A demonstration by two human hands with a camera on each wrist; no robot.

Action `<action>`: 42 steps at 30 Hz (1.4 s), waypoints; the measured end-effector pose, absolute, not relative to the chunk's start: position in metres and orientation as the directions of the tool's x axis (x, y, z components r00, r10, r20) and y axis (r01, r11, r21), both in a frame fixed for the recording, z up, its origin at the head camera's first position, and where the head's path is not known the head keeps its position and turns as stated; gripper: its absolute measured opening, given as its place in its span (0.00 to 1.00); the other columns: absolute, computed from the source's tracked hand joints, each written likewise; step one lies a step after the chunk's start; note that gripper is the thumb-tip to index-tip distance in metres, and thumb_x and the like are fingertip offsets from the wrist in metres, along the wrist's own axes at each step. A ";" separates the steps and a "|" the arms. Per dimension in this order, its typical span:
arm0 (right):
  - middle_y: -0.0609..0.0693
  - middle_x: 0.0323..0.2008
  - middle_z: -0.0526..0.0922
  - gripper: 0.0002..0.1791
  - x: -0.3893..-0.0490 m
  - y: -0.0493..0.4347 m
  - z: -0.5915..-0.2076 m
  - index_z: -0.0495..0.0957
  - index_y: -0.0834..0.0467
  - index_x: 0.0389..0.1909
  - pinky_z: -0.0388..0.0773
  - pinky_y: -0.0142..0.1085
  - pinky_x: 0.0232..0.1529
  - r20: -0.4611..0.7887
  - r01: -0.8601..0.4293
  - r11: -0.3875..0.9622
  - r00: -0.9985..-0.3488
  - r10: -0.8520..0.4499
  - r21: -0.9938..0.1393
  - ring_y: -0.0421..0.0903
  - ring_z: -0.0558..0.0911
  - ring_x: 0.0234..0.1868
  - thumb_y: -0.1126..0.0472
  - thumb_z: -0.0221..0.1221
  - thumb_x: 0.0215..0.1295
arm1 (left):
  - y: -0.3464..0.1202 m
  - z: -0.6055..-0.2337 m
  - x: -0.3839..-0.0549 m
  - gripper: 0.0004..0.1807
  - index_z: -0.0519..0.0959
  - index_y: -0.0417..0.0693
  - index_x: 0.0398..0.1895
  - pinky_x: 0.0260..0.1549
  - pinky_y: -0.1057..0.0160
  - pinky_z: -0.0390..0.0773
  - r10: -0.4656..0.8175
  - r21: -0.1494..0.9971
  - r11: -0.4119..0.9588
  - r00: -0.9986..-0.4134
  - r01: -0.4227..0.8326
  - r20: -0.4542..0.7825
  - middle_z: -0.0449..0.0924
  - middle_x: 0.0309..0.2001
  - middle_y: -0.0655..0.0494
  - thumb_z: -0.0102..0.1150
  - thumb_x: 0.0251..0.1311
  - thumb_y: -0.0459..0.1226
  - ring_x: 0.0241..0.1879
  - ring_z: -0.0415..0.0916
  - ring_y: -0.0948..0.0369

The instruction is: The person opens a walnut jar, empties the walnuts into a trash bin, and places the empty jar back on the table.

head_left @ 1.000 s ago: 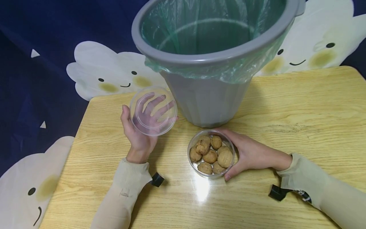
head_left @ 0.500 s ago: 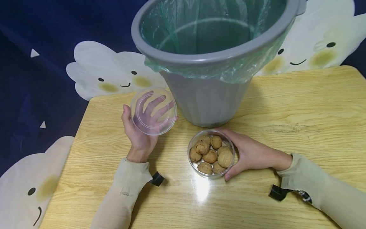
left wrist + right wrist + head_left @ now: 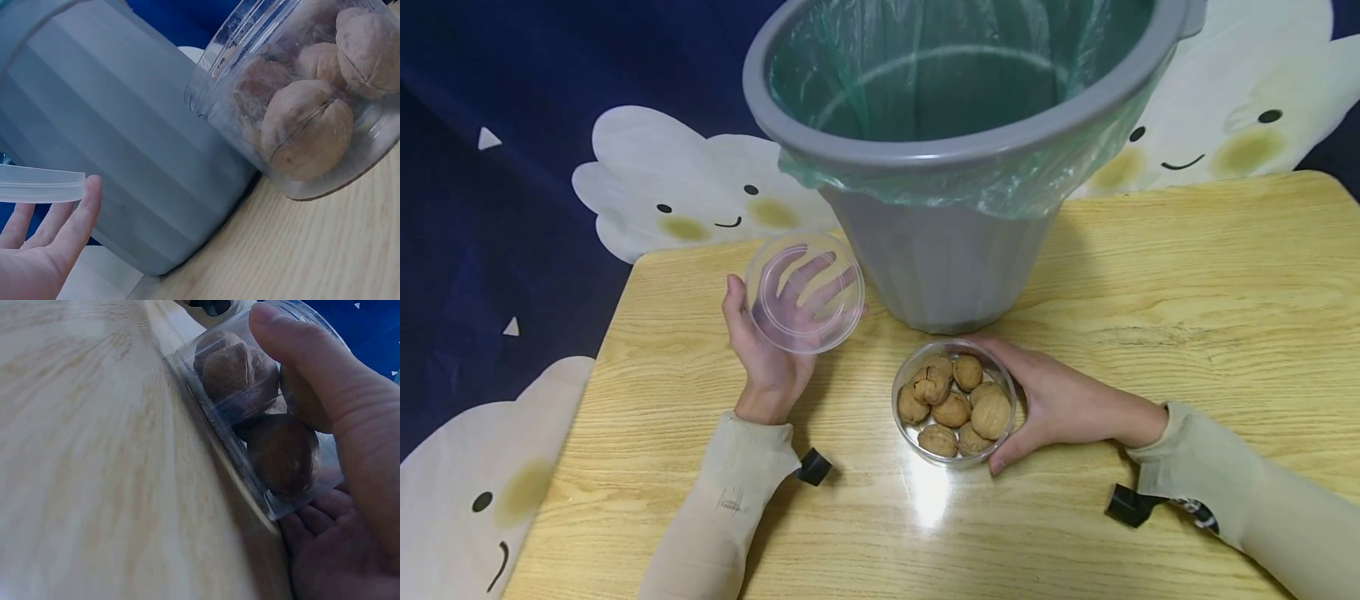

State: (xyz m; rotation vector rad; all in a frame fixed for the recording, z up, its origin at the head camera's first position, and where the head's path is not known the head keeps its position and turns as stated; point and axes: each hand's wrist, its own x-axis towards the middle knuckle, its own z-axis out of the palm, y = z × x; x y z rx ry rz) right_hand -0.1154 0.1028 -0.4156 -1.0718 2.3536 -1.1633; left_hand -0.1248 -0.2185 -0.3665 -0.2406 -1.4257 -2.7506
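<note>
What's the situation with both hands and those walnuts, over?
Left hand: palm up, clear lid resting on fingers. Right hand: gripping open jar of walnuts, upright on table. Gray bin just beyond jar; nothing blocking jar's mouth.

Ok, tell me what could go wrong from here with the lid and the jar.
The clear lid rests on the spread fingers of the left grip, so it might slip off. The open jar of walnuts stands close in front of the bin; if the right grip knocks it there, it could tip and spill.
</note>
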 end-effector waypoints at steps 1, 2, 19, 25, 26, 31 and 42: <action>0.53 0.72 0.73 0.74 -0.115 0.103 -0.416 0.55 0.46 0.79 0.70 0.60 0.70 0.053 -0.489 0.391 -0.674 -0.737 -0.780 0.56 0.75 0.70 0.35 0.84 0.27 | -0.219 -0.367 -0.125 0.43 0.72 0.54 0.63 0.47 0.43 0.86 0.040 0.810 -0.578 -0.988 0.100 0.151 0.80 0.60 0.51 0.53 0.58 0.74 0.62 0.81 0.44; 0.53 0.72 0.73 0.74 -0.115 0.103 -0.416 0.55 0.46 0.79 0.70 0.60 0.70 0.053 -0.489 0.390 -0.673 -0.737 -0.780 0.56 0.75 0.71 0.35 0.84 0.27 | -0.219 -0.367 -0.125 0.43 0.72 0.54 0.63 0.47 0.43 0.86 0.039 0.808 -0.580 -0.988 0.099 0.149 0.80 0.60 0.51 0.53 0.58 0.74 0.62 0.81 0.44; 0.52 0.71 0.73 0.74 -0.115 0.103 -0.416 0.56 0.47 0.79 0.72 0.58 0.68 0.061 -0.504 0.399 -0.676 -0.735 -0.766 0.54 0.76 0.69 0.36 0.85 0.27 | -0.220 -0.372 -0.127 0.43 0.73 0.53 0.62 0.50 0.41 0.84 0.045 0.802 -0.592 -0.990 0.079 0.130 0.81 0.59 0.51 0.53 0.58 0.74 0.62 0.81 0.44; 0.54 0.71 0.73 0.74 -0.115 0.103 -0.416 0.56 0.47 0.79 0.72 0.60 0.68 0.058 -0.495 0.394 -0.676 -0.734 -0.774 0.57 0.76 0.70 0.36 0.85 0.26 | -0.220 -0.373 -0.127 0.42 0.73 0.54 0.61 0.49 0.41 0.85 0.048 0.799 -0.596 -0.991 0.075 0.129 0.81 0.59 0.52 0.54 0.58 0.74 0.62 0.81 0.44; 0.54 0.71 0.73 0.74 -0.115 0.103 -0.416 0.56 0.47 0.79 0.71 0.60 0.69 0.058 -0.493 0.393 -0.676 -0.734 -0.776 0.57 0.76 0.70 0.36 0.85 0.26 | -0.220 -0.373 -0.127 0.42 0.73 0.53 0.61 0.49 0.41 0.85 0.050 0.794 -0.603 -0.990 0.073 0.129 0.81 0.59 0.51 0.54 0.58 0.74 0.62 0.81 0.44; 0.54 0.72 0.73 0.74 -0.115 0.103 -0.416 0.56 0.47 0.79 0.71 0.60 0.69 0.057 -0.492 0.392 -0.675 -0.735 -0.777 0.57 0.76 0.70 0.36 0.85 0.26 | -0.220 -0.374 -0.127 0.42 0.73 0.53 0.61 0.48 0.42 0.86 0.052 0.794 -0.604 -0.990 0.072 0.130 0.80 0.59 0.51 0.53 0.58 0.74 0.62 0.81 0.44; 0.52 0.71 0.73 0.74 -0.115 0.103 -0.415 0.56 0.47 0.79 0.72 0.58 0.69 0.060 -0.500 0.393 -0.672 -0.738 -0.771 0.54 0.76 0.70 0.36 0.85 0.27 | -0.221 -0.377 -0.129 0.42 0.73 0.54 0.60 0.49 0.42 0.85 0.052 0.794 -0.604 -0.991 0.068 0.125 0.80 0.59 0.51 0.54 0.58 0.74 0.62 0.81 0.44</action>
